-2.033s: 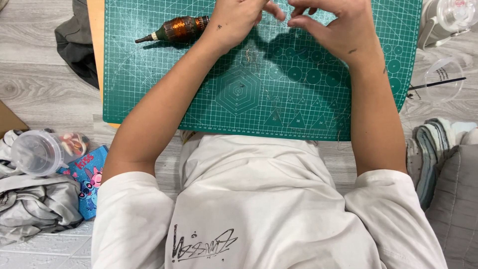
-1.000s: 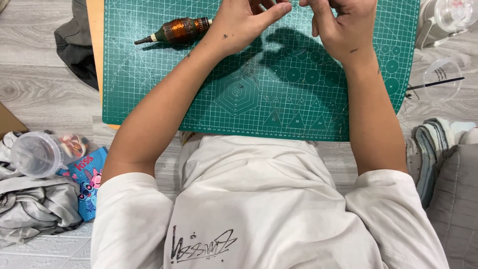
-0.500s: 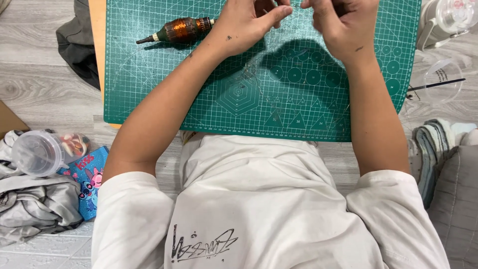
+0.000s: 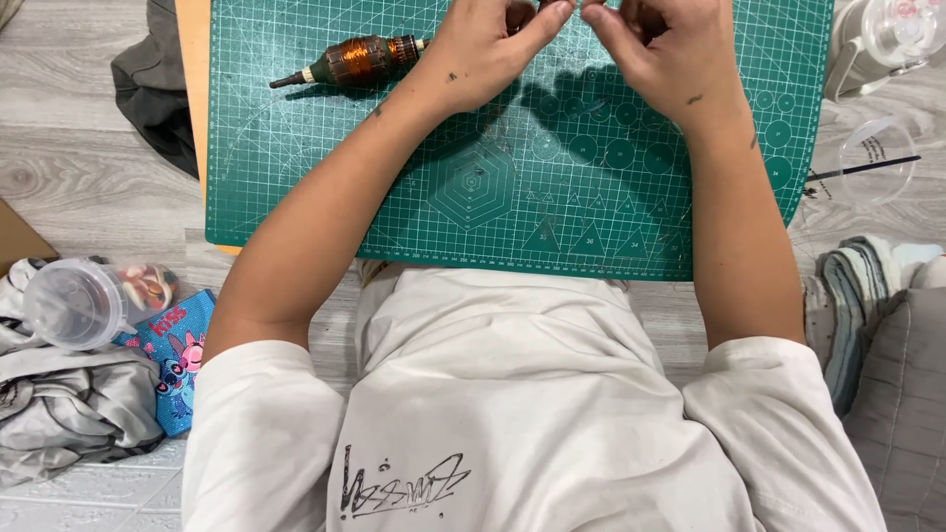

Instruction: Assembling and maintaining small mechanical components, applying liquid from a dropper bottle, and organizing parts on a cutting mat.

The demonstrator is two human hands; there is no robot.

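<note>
Comparing with two seconds ago, we see both hands have slid up to the top edge of the green cutting mat (image 4: pixel 473 197). Our left hand (image 4: pixel 488 49) and right hand (image 4: pixel 665 54) meet fingertip to fingertip; whether either grip pinches something we cannot tell. A copper-wound motor armature (image 4: pixel 360 61) lies just beside the left hand on the mat. Off left sit a clear plastic cup (image 4: pixel 69 300) and a blue cartoon-printed pouch (image 4: pixel 177 355).
</note>
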